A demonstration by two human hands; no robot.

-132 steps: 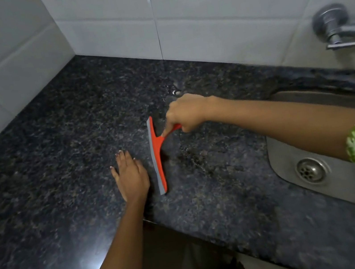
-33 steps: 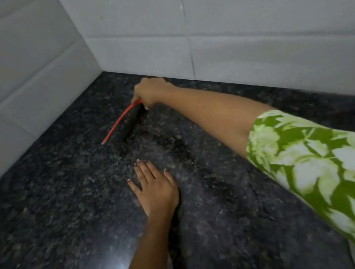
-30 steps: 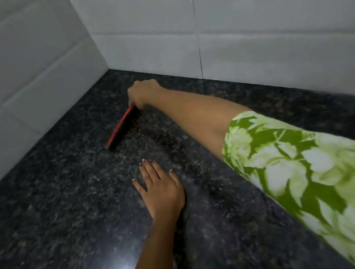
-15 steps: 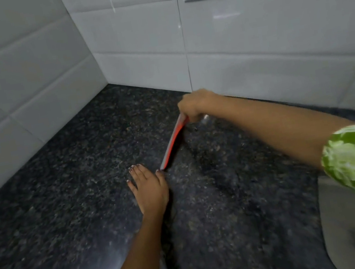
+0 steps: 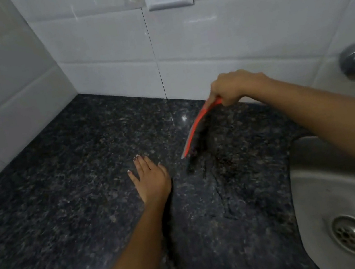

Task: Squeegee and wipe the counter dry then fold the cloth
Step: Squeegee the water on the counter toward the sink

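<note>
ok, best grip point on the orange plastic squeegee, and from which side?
Grip the orange plastic squeegee by its short handle at the far end, from the sink side, as the right hand does. The long blade slants down to the black granite counter, so the handle is the only free, raised part.
</note>
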